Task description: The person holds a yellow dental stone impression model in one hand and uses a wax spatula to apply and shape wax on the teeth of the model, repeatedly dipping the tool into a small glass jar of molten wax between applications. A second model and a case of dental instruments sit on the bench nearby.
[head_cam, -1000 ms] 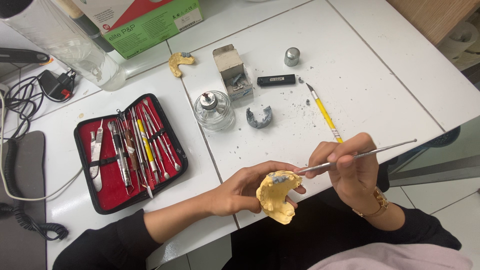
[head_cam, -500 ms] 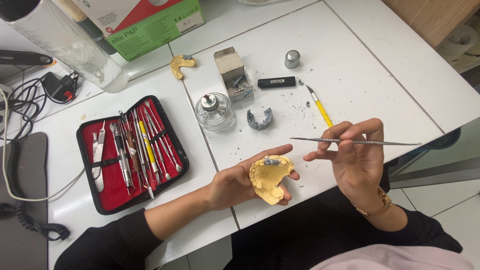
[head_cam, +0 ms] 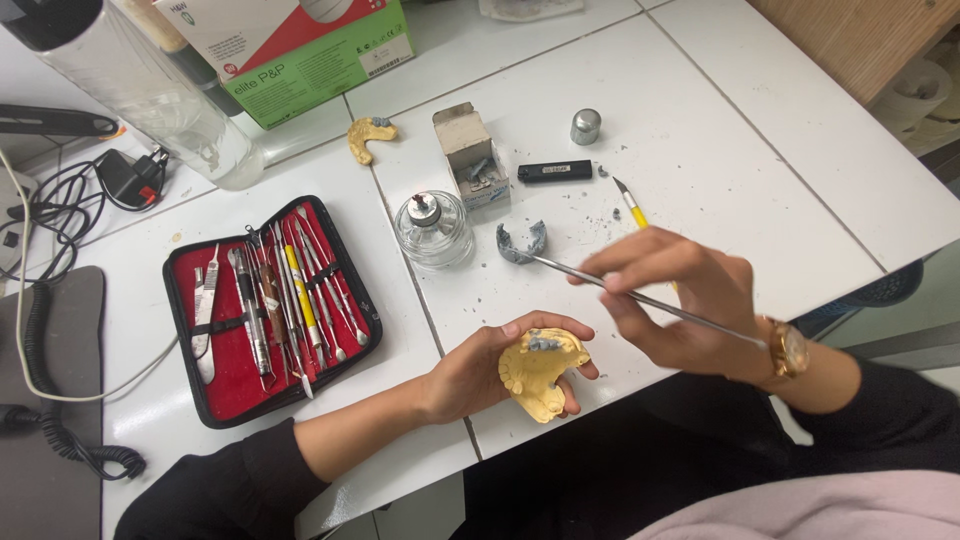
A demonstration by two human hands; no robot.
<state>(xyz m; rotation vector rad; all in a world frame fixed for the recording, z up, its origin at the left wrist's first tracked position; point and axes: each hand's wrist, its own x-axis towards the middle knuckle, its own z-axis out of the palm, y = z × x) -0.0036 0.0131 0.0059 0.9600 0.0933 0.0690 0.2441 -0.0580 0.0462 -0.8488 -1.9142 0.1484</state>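
The left hand (head_cam: 478,378) holds a yellow mold of teeth (head_cam: 540,372) just over the front edge of the white counter (head_cam: 720,150). The fingers are curled around the mold, with the thumb on top and the other fingers under it. A small gray lump sits on the top part of the mold. The right hand (head_cam: 672,300) is closed on a thin metal tool (head_cam: 640,298). The tool is long and slanted, and its tip points up and to the left, close to a gray curved piece (head_cam: 521,245) that lies on the counter. The tip is well apart from the yellow mold. A gold watch (head_cam: 789,349) is on the right wrist. Behind the right hand lies a small knife with a yellow handle (head_cam: 630,205). A little glass burner (head_cam: 432,228) stands near the gray curved piece. Beside it is a small open cardboard box (head_cam: 468,152), a black stick-shaped thing (head_cam: 554,171) and a small metal cap (head_cam: 585,126). Another yellow mold piece (head_cam: 368,136) lies farther back. To the left, an open case with a red inside (head_cam: 268,305) holds a row of metal tools. A green and white box (head_cam: 300,50) and a clear bottle (head_cam: 150,95) stand at the back.
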